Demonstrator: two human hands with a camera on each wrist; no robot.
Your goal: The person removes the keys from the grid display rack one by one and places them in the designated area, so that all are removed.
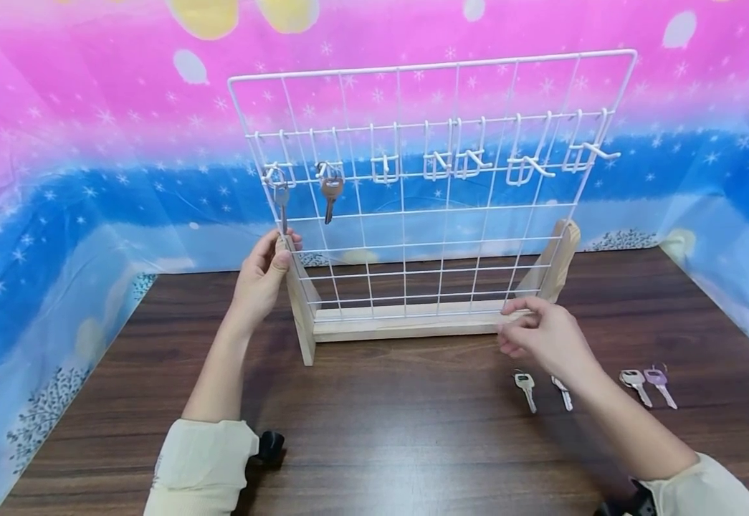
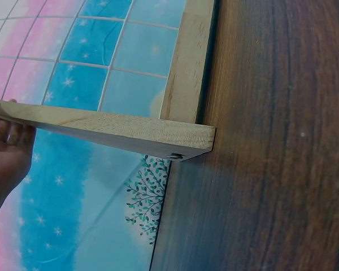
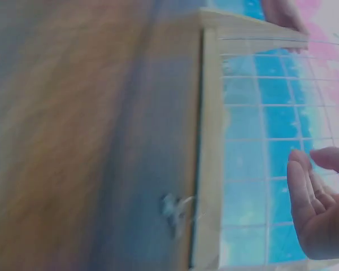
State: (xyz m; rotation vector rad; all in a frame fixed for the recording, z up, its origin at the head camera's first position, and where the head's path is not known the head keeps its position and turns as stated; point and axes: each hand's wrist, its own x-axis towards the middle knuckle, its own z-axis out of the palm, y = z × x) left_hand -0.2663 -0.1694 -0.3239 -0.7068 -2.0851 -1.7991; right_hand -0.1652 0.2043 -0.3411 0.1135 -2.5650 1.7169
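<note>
A white wire grid rack (image 1: 403,244) stands on a wooden base (image 1: 406,327). My left hand (image 1: 260,279) grips the top of its left wooden side post (image 1: 299,308), thumb in front and fingers around the edge. Two keys hang from hooks at the upper left: a silver key (image 1: 282,197) and a brownish key (image 1: 332,193). In front of the base's right part, my right hand (image 1: 545,337) hovers with fingers loosely bent and nothing between thumb and fingertips. Below it on the table lie a silver key (image 1: 525,390) and another key (image 1: 563,394), partly hidden by the wrist.
Farther right on the table (image 1: 380,423) lie a silver key (image 1: 635,387) and a purple key (image 1: 661,387), side by side. Several bare white hooks, such as one hook (image 1: 530,166), line the grid's upper right. A patterned cloth (image 1: 90,208) surrounds the table.
</note>
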